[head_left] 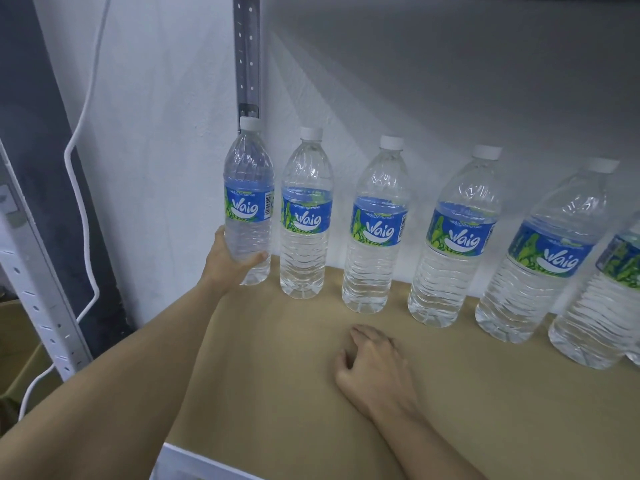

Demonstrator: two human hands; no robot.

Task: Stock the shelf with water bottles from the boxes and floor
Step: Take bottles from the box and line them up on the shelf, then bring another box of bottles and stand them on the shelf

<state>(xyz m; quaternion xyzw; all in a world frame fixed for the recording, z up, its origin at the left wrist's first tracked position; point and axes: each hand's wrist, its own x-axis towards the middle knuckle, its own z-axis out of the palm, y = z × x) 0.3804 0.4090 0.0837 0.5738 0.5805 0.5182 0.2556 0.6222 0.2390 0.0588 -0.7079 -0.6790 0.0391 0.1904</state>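
Note:
A row of several clear water bottles with blue-green labels and white caps stands along the back of the tan shelf board (277,358). My left hand (230,263) grips the lower body of the leftmost bottle (248,202), which stands upright at the shelf's back left corner, beside the second bottle (304,216). My right hand (374,368) rests on the shelf board in front of the row, fingers curled loosely, holding nothing. The row runs on to the right, where a bottle (620,292) is cut off by the frame edge.
A perforated metal upright (247,53) stands behind the leftmost bottle and another (38,303) at the shelf's front left. A white cable (81,209) hangs down the wall at the left. The shelf's white front rail (194,462) runs below my arms.

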